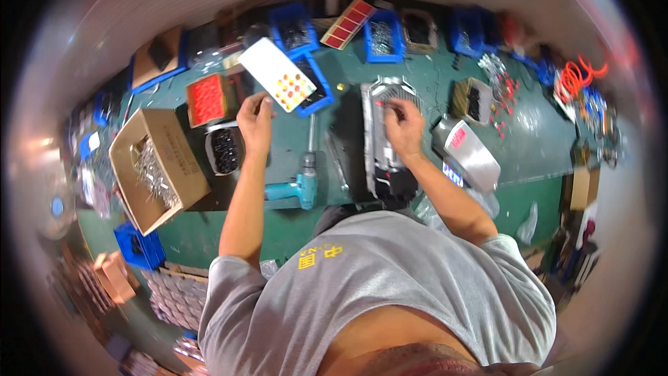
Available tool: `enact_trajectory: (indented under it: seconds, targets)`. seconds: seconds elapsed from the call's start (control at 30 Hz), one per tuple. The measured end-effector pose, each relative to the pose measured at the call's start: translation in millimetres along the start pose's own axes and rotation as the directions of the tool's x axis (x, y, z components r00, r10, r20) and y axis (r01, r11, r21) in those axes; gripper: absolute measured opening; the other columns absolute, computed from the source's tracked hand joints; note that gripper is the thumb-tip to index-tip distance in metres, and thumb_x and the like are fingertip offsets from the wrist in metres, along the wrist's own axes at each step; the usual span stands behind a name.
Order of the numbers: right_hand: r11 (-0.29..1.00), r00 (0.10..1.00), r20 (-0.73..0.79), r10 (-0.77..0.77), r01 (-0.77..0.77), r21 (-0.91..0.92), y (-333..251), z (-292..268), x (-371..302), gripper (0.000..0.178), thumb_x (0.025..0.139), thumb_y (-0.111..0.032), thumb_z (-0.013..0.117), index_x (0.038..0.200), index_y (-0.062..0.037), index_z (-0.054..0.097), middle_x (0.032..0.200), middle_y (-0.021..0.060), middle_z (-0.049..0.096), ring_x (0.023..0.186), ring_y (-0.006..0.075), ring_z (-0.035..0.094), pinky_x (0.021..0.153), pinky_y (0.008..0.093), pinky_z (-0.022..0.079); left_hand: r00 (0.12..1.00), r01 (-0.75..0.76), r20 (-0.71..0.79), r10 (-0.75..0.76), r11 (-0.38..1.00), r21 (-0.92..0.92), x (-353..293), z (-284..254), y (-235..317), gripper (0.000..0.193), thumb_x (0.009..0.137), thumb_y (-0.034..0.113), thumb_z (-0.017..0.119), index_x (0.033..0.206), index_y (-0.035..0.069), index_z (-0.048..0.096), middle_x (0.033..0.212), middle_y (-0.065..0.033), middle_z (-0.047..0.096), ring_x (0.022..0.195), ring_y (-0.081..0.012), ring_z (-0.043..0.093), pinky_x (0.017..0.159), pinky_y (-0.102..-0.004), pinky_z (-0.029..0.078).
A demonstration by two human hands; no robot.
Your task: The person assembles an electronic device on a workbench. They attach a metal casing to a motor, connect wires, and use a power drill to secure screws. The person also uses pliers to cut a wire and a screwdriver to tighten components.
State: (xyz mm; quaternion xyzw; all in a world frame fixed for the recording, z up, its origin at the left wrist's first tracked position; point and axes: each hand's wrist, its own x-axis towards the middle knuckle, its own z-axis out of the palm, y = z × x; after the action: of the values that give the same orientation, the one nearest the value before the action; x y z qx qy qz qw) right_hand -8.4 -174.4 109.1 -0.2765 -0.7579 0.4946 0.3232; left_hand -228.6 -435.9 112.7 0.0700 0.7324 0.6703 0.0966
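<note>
My left hand [255, 124] is closed in a pinch beside the lower left edge of a white sheet with round orange, yellow and red stickers [295, 90]. Whether its fingertips grip anything is hidden. On the bench in front of me lies a long grey metal housing [376, 141] with a ribbed far end and a black near end. My right hand [405, 129] is over the housing's right side, fingers curled together; what they hold, if anything, is too small to tell. A small red spot shows on the housing by these fingertips. Between my hands lies a teal power drill [303, 184].
A wrench-like metal tool [338, 160] lies right of the drill. At left stand a cardboard box of metal parts [174, 167], a box of red pieces [207, 99] and a tub of black pieces [225, 150]. A silver cover [476, 157] lies at right. Blue bins [384, 36] line the back.
</note>
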Motion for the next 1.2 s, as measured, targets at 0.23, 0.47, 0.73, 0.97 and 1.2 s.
enact_trajectory:
  seconds: [0.23,0.47,0.73,0.97,1.2]
  targets:
    - [0.759,0.846,0.287,0.45,-0.531,0.376,-36.9,-33.2,0.4,0.016,0.09,-0.007,0.072,0.104,-0.0006,0.074,0.086,0.0023,0.071,0.075,0.0089,0.065,0.066,0.025,0.054,0.916,0.286,0.325,-0.234,0.95,-0.123,-126.5,121.9,49.2,0.021,0.094,0.001,0.071,0.115,-0.001,0.07,0.098,-0.0058,0.072,0.078,-0.0097,0.065,0.067,-0.0253,0.056]
    - [0.45,0.645,0.552,0.528,-0.764,0.463,-43.9,-90.5,-28.2,0.028,0.092,-0.008,0.078,0.115,0.0046,0.069,0.098,0.009,0.073,0.081,0.0147,0.071,0.071,0.0273,0.061,0.835,-0.012,0.548,-0.042,0.995,0.095,-174.0,176.6,69.3,0.02,0.095,-0.003,0.068,0.115,-0.002,0.069,0.101,-0.0053,0.071,0.085,-0.009,0.065,0.074,-0.0252,0.055]
    - [0.294,0.532,0.634,0.562,-0.844,0.448,-16.4,-134.9,-24.0,0.022,0.091,-0.003,0.077,0.11,0.003,0.069,0.095,0.0098,0.073,0.075,0.0145,0.071,0.069,0.0253,0.061,0.763,0.051,0.637,-0.113,0.992,0.115,-183.0,207.1,56.4,0.018,0.091,-0.002,0.071,0.109,-0.003,0.069,0.096,-0.0087,0.071,0.078,-0.0118,0.065,0.071,-0.0271,0.055]
    - [0.182,0.542,0.552,0.634,-0.798,0.575,-18.4,-145.1,-28.8,0.019,0.09,-0.003,0.077,0.106,0.0017,0.068,0.09,0.0093,0.072,0.072,0.0141,0.069,0.067,0.0249,0.059,0.776,0.12,0.615,-0.14,0.99,0.074,-190.9,230.2,74.6,0.013,0.092,-0.001,0.071,0.1,-0.006,0.062,0.09,-0.0098,0.073,0.08,-0.012,0.071,0.071,-0.0255,0.057]
    - [0.118,0.583,0.639,0.502,-0.778,0.617,0.0,-158.6,-27.5,0.017,0.092,-0.006,0.076,0.107,-0.0019,0.069,0.093,0.0072,0.072,0.076,0.0143,0.069,0.071,0.0264,0.059,0.577,0.626,0.671,-0.466,0.78,0.003,-187.9,237.2,70.0,0.012,0.098,0.012,0.073,0.102,0.005,0.065,0.091,-0.0057,0.074,0.08,-0.0121,0.071,0.068,-0.0232,0.058]
